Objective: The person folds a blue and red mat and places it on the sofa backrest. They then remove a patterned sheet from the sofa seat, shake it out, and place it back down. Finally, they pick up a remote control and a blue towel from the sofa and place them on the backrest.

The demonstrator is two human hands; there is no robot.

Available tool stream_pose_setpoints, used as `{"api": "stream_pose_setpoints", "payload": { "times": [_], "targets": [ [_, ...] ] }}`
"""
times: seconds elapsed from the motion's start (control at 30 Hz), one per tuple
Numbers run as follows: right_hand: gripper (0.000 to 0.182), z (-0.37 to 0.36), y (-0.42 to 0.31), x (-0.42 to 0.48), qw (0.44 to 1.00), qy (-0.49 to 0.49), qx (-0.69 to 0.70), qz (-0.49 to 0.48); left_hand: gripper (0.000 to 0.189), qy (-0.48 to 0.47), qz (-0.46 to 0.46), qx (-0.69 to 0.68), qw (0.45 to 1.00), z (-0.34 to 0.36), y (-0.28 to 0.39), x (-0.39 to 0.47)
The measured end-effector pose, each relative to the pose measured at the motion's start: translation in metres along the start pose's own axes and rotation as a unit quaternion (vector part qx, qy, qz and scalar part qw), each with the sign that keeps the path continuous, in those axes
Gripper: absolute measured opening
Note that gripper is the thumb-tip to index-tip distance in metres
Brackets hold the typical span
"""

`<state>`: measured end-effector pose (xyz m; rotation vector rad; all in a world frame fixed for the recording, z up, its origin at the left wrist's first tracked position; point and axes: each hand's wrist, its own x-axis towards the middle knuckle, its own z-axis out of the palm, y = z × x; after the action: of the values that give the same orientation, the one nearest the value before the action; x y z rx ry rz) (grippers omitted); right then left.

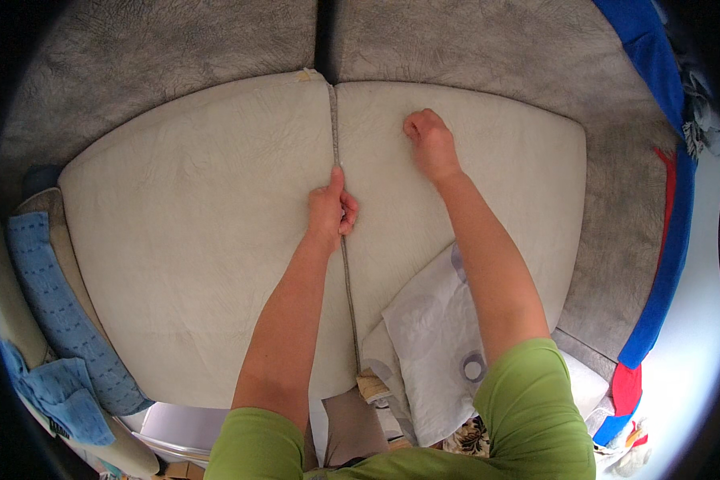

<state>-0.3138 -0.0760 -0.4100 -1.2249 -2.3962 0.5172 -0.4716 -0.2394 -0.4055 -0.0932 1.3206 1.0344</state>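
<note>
Two pale beige sofa seat cushions lie side by side, the left cushion (192,240) and the right cushion (504,156), with a dark piped seam between them. My left hand (331,207) rests on that seam, thumb pointing away from me, fingers curled; whether something small is in them cannot be told. My right hand (430,141) is over the far part of the right cushion, fingers curled in, their tips partly hidden. A white cloth with grey circles (426,336) lies crumpled on the near part of the right cushion, partly under my right arm.
Grey-brown sofa backrests (186,54) stand behind the cushions. A light-blue patterned cloth (66,300) covers the left armrest. A blue cloth with red parts (666,288) hangs along the right side. A white surface (183,426) shows below the left cushion.
</note>
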Motion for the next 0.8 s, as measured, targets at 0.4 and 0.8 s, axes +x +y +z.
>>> {"api": "stream_pose_setpoints", "payload": {
  "times": [0.4,0.8],
  "targets": [
    [0.004,-0.006,-0.004,-0.02,0.98,0.079,0.073,0.167,0.062,-0.011,0.024,0.002,1.0,-0.001,-0.002,-0.003],
    [0.015,0.01,-0.046,-0.025,0.982,-0.093,-0.073,0.148,0.065,-0.045,0.019,-0.031,0.998,-0.001,-0.003,-0.003]
  ]
}}
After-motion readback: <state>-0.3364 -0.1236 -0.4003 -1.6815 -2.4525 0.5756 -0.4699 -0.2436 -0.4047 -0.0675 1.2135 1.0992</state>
